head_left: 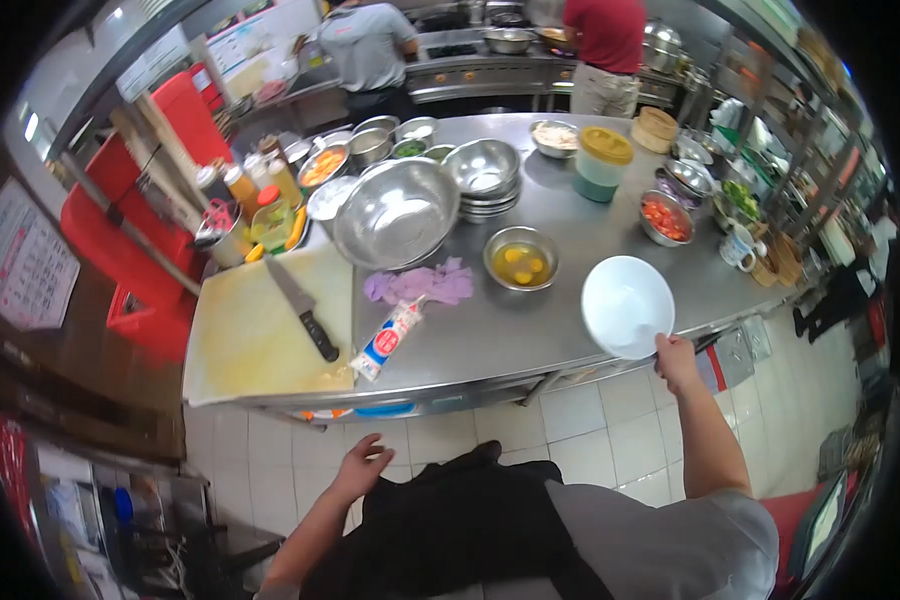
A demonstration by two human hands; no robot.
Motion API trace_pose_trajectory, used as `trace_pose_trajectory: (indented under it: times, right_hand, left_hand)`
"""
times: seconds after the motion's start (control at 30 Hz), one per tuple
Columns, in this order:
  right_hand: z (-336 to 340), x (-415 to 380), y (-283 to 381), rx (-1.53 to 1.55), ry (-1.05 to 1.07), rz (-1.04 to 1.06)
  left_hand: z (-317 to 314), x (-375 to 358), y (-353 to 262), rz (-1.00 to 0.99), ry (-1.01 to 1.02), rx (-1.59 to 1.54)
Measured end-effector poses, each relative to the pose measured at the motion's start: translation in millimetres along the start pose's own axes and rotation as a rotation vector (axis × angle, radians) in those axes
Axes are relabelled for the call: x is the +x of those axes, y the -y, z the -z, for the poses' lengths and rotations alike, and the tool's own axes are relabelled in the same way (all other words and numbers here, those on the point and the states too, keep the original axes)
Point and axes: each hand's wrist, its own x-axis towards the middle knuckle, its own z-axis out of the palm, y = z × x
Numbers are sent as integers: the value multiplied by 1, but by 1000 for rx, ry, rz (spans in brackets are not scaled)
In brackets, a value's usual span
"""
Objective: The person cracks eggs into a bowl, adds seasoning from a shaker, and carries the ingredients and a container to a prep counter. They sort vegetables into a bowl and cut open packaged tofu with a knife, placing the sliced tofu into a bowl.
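Observation:
My right hand (676, 362) pinches the near rim of a white bowl (625, 300) at the front edge of the steel counter. The bowl's inside faces me and looks bare. My left hand (364, 466) hangs in front of the counter, holding nothing, its fingers loosely curved and apart. Left of the white bowl sits a steel bowl with cracked eggs (521, 264). A printed white packet (388, 338) lies by the cutting board (235, 340), nearest to my left hand. On the board rests a knife (302, 308), its black handle toward me.
A purple cloth (420, 284) lies below a large steel bowl (398, 212) and stacked bowls (482, 170). Rightward stand a yellow-lidded tub (603, 160) and a bowl of chopped red pieces (665, 218). Two people, in a grey shirt (366, 45) and a red shirt (604, 35), stand behind.

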Motion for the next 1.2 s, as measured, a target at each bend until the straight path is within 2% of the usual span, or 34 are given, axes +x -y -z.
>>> trace_pose_trajectory:
  times: [0.03, 0.1, 0.17, 0.2, 0.27, 0.33, 0.43, 0.47, 0.5, 0.53, 0.57, 0.6, 0.63, 0.7, 0.77, 0.8, 0.93, 0.97, 1.03, 1.1, 1.13, 1.17, 1.2]
  right_hand:
    - [-2, 8, 4, 37, -27, -49]
    - [-12, 25, 21, 104, -76, -139]
    - [-15, 51, 21, 143, -40, -215]
    - [-17, 66, 19, 162, -17, -246]
    - [-27, 61, 30, 380, 68, -189]
    - [-47, 48, 35, 418, -55, -90]
    - [-105, 0, 35, 155, 16, 118]
    - [-135, -22, 31, 98, 82, 154]
    - [-160, -40, 25, 1, 253, 204]
    - [-194, -53, 12, -109, 344, 349]
    - [-230, -118, 46, -116, 428, 229]
    - [-264, -121, 25, -173, 512, 346]
    - [-293, -148, 32, -234, 556, 438]
    - [-339, -206, 50, -347, 647, 649]
    - [-375, -258, 83, -443, 742, 871]
    - [-392, -273, 94, -436, 751, 851]
    - [-453, -336, 146, -434, 761, 821]
    - [-463, -349, 154, -448, 760, 826]
    - [-484, -362, 161, -514, 774, 890]
    - [-502, -381, 174, -576, 771, 953]
    - [-510, -387, 178, -566, 779, 955]
    - [-519, -391, 182, -556, 788, 956]
    - [-530, -393, 185, -543, 798, 957]
  left_hand:
    - [10, -13, 18, 114, -64, -14]
    - [29, -33, 92, 237, -192, 17]
    - [42, -60, 165, 354, -320, 240]
    - [47, -84, 164, 412, -334, 340]
    - [52, -119, 197, 519, -346, 370]
    - [53, -157, 238, 639, -340, 363]
    - [53, -193, 294, 775, -250, 317]
    - [54, -203, 314, 795, -192, 310]
    - [56, -213, 334, 809, -130, 306]
    - [55, -222, 362, 788, -113, 333]
    - [54, -229, 392, 759, -100, 368]
    - [54, -234, 420, 729, -87, 401]
    - [57, -242, 440, 698, -71, 437]
    - [70, -257, 451, 740, -251, 269]
    - [96, -286, 422, 821, -449, 73]
    - [105, -297, 431, 822, -465, 18]
    - [124, -333, 480, 834, -414, 70]
    - [112, -334, 538, 758, -343, 173]
    - [118, -340, 551, 826, -284, 161]
    - [126, -340, 559, 848, -136, 188]
    - [132, -332, 557, 942, -108, 186]
    - [128, -323, 552, 980, -255, 127]
    - [136, -314, 554, 943, -226, 143]
